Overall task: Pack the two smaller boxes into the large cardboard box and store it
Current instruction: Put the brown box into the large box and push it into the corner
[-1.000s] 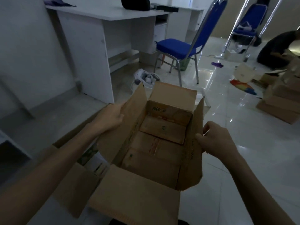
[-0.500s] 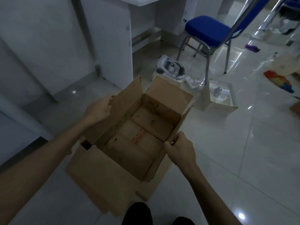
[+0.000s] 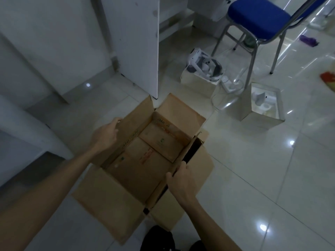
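Note:
The large cardboard box (image 3: 108, 201) sits open on the tiled floor in front of me, its four flaps spread and nothing inside but the bare folded bottom. My left hand (image 3: 107, 134) grips the top edge of the left wall. My right hand (image 3: 181, 180) pinches the rim of the right wall. Two smaller white boxes stand beyond it on the floor: one (image 3: 197, 84) carries a white headset, the other (image 3: 253, 113) is open with white inserts inside.
A white desk panel (image 3: 139, 42) stands just behind the large box. A blue chair (image 3: 257, 17) with metal legs straddles the area by the white boxes, with a white cable and power strip (image 3: 230, 86) on the floor. Glossy tiles spread out on the right.
The view has tilted down and the large box has sunk from held height to the floor. Both hands kept their grip on its side walls.

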